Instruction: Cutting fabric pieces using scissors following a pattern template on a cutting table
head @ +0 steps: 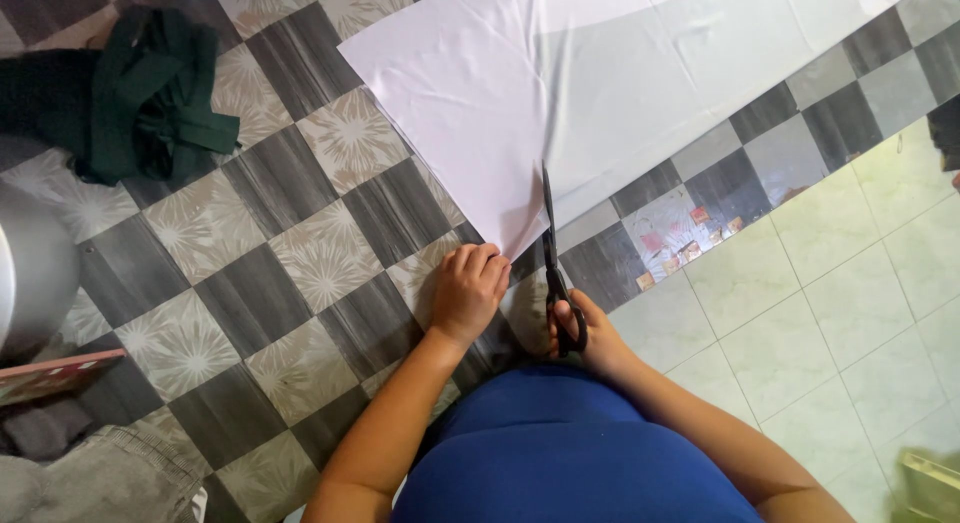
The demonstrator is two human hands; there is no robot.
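A large sheet of white cloth [560,83] lies flat on a checkered floor mat [300,243]. My left hand [467,291] presses down on the cloth's near corner, fingers curled at its edge. My right hand [583,328] grips black scissors [552,263] by the handles. The blades point away from me and lie over the cloth's near edge, just right of my left hand.
A dark green garment [140,93] is heaped at the far left on the mat. A grey round metal object [30,268] stands at the left edge, with folded grey cloth [90,473] below it. Pale green tiled floor [850,303] lies to the right.
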